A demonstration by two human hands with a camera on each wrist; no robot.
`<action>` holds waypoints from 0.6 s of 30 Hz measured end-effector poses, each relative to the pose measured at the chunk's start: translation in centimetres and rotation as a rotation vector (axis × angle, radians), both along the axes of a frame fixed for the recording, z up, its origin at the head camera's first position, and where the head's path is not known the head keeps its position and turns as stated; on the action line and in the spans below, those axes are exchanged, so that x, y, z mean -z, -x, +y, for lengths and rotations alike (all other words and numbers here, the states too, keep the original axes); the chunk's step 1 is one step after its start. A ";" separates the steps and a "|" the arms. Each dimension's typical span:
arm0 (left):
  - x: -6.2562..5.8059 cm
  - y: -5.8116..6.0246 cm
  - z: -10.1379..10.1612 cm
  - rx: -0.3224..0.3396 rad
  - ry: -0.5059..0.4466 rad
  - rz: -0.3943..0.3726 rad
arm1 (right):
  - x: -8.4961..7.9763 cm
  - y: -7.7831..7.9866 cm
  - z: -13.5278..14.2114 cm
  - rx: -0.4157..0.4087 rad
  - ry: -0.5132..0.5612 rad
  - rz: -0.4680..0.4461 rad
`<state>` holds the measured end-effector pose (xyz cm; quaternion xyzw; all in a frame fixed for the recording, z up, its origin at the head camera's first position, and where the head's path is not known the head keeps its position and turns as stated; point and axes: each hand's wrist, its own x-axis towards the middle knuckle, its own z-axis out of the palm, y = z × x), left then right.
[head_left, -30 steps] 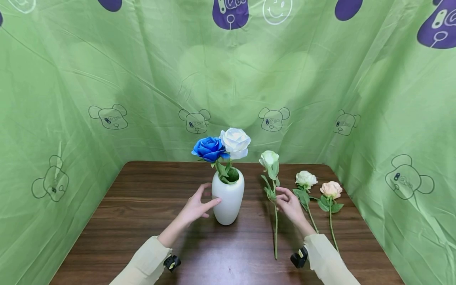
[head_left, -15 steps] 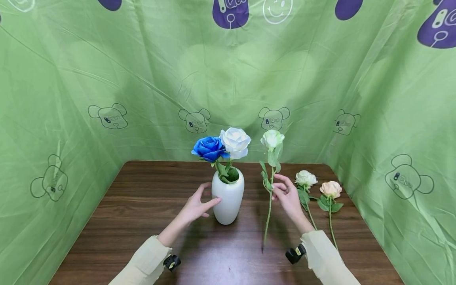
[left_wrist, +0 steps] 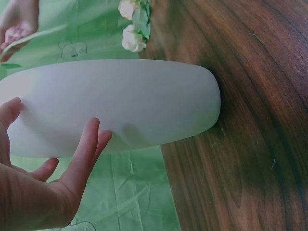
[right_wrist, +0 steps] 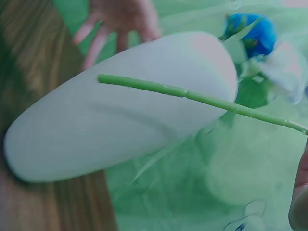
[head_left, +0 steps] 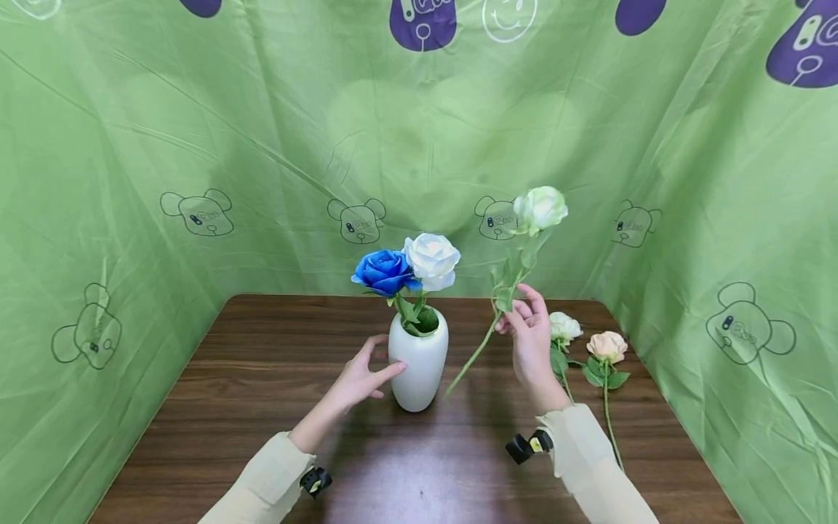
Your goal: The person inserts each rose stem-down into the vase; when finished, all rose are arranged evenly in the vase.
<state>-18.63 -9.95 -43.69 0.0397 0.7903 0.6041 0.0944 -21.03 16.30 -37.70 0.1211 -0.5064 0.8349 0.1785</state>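
Observation:
A white vase (head_left: 417, 371) stands upright on the table. A blue rose (head_left: 382, 272) and a white rose (head_left: 433, 260) rise from its mouth. My left hand (head_left: 356, 378) rests against the vase's left side, fingers spread and fairly straight, thumb toward the front; the left wrist view shows fingertips at the vase wall (left_wrist: 144, 101). To the right of the vase, my right hand (head_left: 532, 335) pinches the stem of a pale green-white rose (head_left: 540, 209), held tilted in the air. Its bare stem end (right_wrist: 139, 85) points down-left, in front of the vase in the right wrist view.
A cream rose (head_left: 564, 327) and a peach rose (head_left: 607, 347) lie on the right of the brown wooden table (head_left: 275, 342). Behind and at both sides hangs a green patterned cloth (head_left: 275, 145). Each wrist carries a small black camera (head_left: 316, 482).
My right hand has lifted the green-white rose off the table and tilted it, the bloom rising to the right and the stem end swinging toward the vase. The left hand stays put.

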 end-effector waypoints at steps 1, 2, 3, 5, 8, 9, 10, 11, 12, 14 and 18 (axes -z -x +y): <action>0.0 0.0 0.0 -0.002 0.000 0.000 | -0.6 0.0 -0.1 0.004 0.024 0.008; 0.0 0.0 0.0 -0.002 0.002 0.000 | -1.1 0.1 -0.2 0.011 0.053 0.014; 0.0 0.0 0.0 -0.003 0.002 0.000 | -1.7 0.1 -0.3 0.019 0.077 0.022; -0.1 -0.1 0.0 -0.002 0.003 0.001 | -2.8 0.3 -0.3 0.032 0.124 0.041; -0.1 -0.1 0.0 0.001 0.004 -0.001 | -4.3 0.7 -0.3 0.048 0.190 0.082; -0.1 -0.1 0.0 0.001 0.004 -0.001 | -4.7 0.9 -0.3 0.053 0.208 0.096; -0.1 0.0 0.0 0.001 0.004 -0.001 | -5.1 1.0 -0.3 0.055 0.226 0.111; -0.1 -0.1 0.0 0.003 0.004 0.003 | -5.5 1.2 -0.3 0.057 0.244 0.125; -0.1 0.0 0.0 0.001 0.006 0.001 | -5.9 1.3 -0.3 0.060 0.260 0.139; -0.1 0.0 -0.1 -0.001 0.008 -0.001 | -6.5 1.6 -0.4 0.074 0.279 0.166; 0.0 0.0 0.0 -0.001 0.011 -0.007 | -7.2 2.2 -0.9 0.117 0.287 0.211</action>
